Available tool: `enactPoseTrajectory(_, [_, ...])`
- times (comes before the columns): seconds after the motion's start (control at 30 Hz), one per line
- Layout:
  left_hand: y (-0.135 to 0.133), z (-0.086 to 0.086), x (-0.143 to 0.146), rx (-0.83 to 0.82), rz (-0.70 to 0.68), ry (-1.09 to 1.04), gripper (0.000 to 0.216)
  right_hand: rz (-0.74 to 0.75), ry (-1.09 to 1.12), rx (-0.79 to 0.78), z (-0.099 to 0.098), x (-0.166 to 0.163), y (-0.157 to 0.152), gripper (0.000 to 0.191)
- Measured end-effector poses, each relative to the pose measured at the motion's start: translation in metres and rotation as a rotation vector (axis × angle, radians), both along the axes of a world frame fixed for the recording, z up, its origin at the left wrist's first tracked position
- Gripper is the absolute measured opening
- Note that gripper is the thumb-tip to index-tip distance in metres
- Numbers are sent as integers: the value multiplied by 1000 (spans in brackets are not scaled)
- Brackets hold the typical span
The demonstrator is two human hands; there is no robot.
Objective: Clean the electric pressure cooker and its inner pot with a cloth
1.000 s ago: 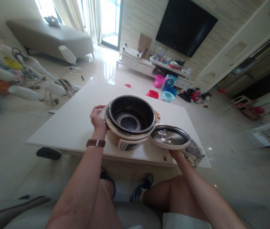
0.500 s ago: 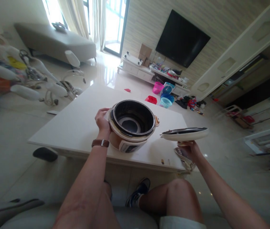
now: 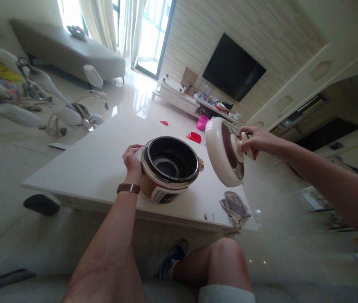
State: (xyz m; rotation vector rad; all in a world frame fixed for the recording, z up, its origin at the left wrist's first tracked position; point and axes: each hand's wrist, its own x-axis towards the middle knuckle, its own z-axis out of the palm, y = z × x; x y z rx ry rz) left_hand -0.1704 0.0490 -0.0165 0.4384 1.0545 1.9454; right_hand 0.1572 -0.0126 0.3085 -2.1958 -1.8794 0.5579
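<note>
An electric pressure cooker (image 3: pixel 166 191) with its top off stands on the white table (image 3: pixel 103 155), its dark inner pot (image 3: pixel 169 158) showing. My left hand (image 3: pixel 133 162) is closed around the handle on the cooker's left side. Up in the air to the right, my right hand (image 3: pixel 253 141) grips the knob of the cooker lid (image 3: pixel 220 151). The lid is cream and brown and tilted nearly on edge, its outer face toward my right hand. Its underside is turned away toward the cooker, apart from it.
A crumpled grey cloth (image 3: pixel 236 206) lies at the table's right end, with two small bits (image 3: pixel 206 216) near the front edge. Beyond the table are a red basin (image 3: pixel 194 137) and a pink basket (image 3: pixel 202 122) on the floor. A lamp with white shades (image 3: pixel 21 115) stands at the left.
My right hand has raised the lid and turned it from nearly flat, underside up, to nearly on edge. The cloth shows more fully. My left hand stays on the cooker.
</note>
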Motion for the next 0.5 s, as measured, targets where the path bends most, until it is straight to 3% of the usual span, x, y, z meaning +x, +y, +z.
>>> enactPoseTrajectory(0.1, [0, 1, 0, -16, -11, 7, 19, 113, -81, 24, 7, -39, 15, 41])
enactPoseTrajectory(0.27, [-2, 0, -2, -21, -19, 37, 20, 399, -328, 143, -10, -92, 32, 31])
enactPoseTrajectory(0.5, [-5, 1, -2, -17, -39, 56, 23, 657, -617, 140, -43, -149, 40, 52])
